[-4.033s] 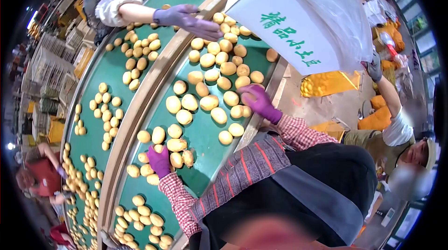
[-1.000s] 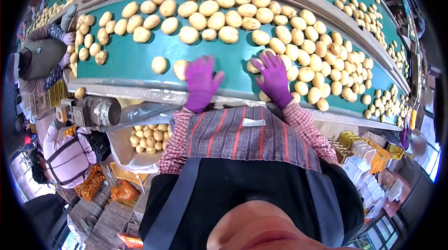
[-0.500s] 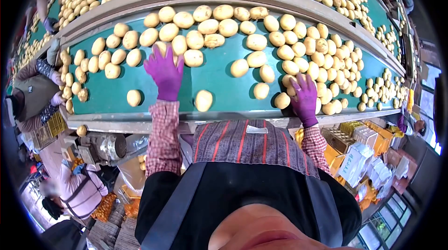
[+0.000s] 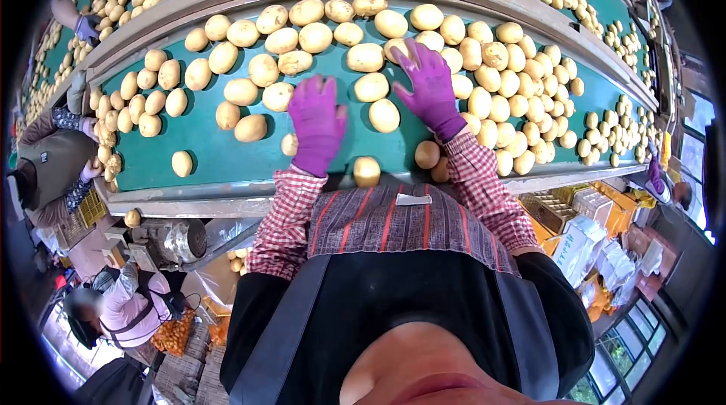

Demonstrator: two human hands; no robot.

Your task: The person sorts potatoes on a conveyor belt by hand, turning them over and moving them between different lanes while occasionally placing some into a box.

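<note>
- Two gloved hands, both splayed open, palms down, clasping nothing.
- Left hand (image 4: 316,124) flat on green belt (image 4: 212,157); small potato (image 4: 290,145) touching its outer edge.
- Right hand (image 4: 431,87) fingertips among massed potatoes (image 4: 479,102); lone potato (image 4: 384,115) lies between the hands.

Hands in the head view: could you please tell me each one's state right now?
Left hand: open, flat over the belt, holding nothing.
Right hand: open, spread among the potatoes, holding nothing.

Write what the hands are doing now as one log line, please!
left hand: open, flat on green belt | right hand: open, among potatoes | holding: nothing seen
</note>
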